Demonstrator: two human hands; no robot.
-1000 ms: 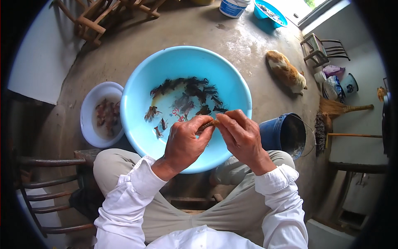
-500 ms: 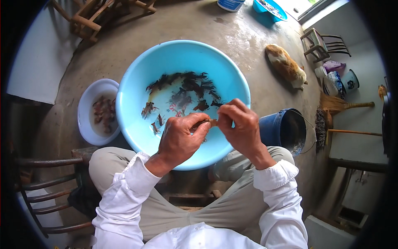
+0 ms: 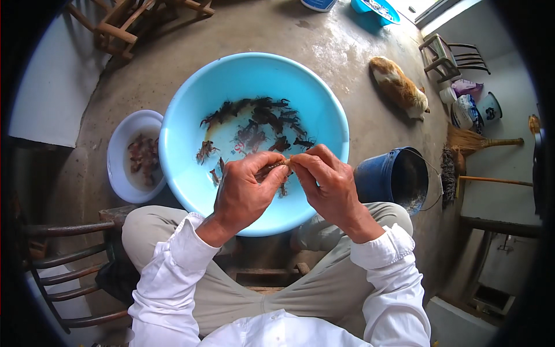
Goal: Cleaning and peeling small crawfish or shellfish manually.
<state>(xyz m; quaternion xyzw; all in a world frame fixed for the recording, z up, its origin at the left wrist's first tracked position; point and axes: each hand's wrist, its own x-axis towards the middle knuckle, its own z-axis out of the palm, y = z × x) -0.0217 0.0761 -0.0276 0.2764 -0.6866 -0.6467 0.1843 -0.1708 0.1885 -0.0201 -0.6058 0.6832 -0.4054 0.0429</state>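
Over the near part of a large light-blue basin (image 3: 243, 72), both my hands hold one brown crayfish (image 3: 287, 162). My left hand (image 3: 243, 188) is closed round its body, which the fingers mostly hide. The thumb and fingertips of my right hand (image 3: 330, 184) pinch the end that sticks out. Below them in the basin, several dark crayfish (image 3: 269, 118) lie in shallow murky water, mostly toward the middle and far side.
At the left, a smaller pale basin (image 3: 117, 173) holds reddish-brown pieces in cloudy water. A blue bucket (image 3: 376, 180) stands right of the big basin. Farther right lie a ginger-and-white cat (image 3: 399, 87) and a broom (image 3: 480, 141). A wooden chair (image 3: 75, 263) is at lower left.
My right hand has come down and left, bringing its fingertips close against my left ones at the crayfish's end. The left hand has shifted only slightly.
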